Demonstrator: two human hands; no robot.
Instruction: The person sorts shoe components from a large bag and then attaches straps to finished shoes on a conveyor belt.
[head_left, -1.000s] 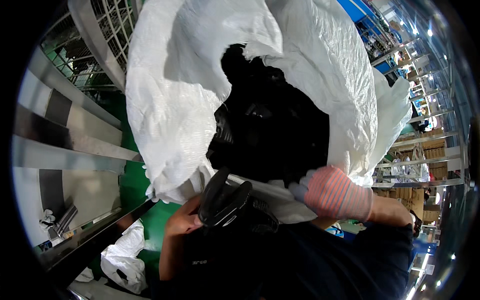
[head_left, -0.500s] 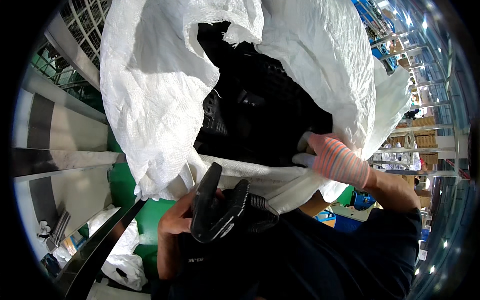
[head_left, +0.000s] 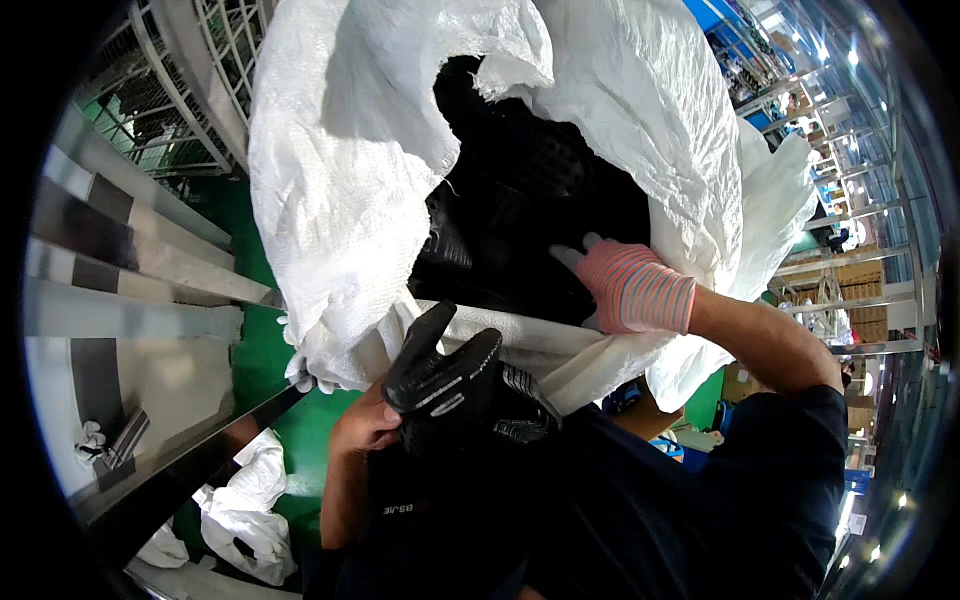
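Observation:
My left hand (head_left: 368, 420), bare, is closed around the edge of a bundle of black shoe-like pieces (head_left: 450, 380) with curved rims and a light stitched-looking line; how many are stacked there is unclear. The bundle rests against my dark shirt. My right hand (head_left: 630, 287), in a pink-and-grey striped knit glove with grey fingertips, reaches into a large white woven sack (head_left: 340, 200). Its fingers are apart, with nothing visible between them. Inside the sack's ragged opening lie more black pieces (head_left: 550, 165), some perforated or ribbed; most are lost in shadow.
Metal-framed mesh cages (head_left: 225, 50) and a pale panel (head_left: 150, 400) stand on the left. A dark metal bar (head_left: 215, 445) runs beside my left arm. Crumpled white sacks (head_left: 245, 520) lie on the green floor (head_left: 310, 440). Metal racks (head_left: 850, 255) with boxes line the right.
My right hand has moved left and deeper over the sack's opening, its fingers now more spread. The black bundle in my left hand has tilted slightly. The whole view has shifted a little.

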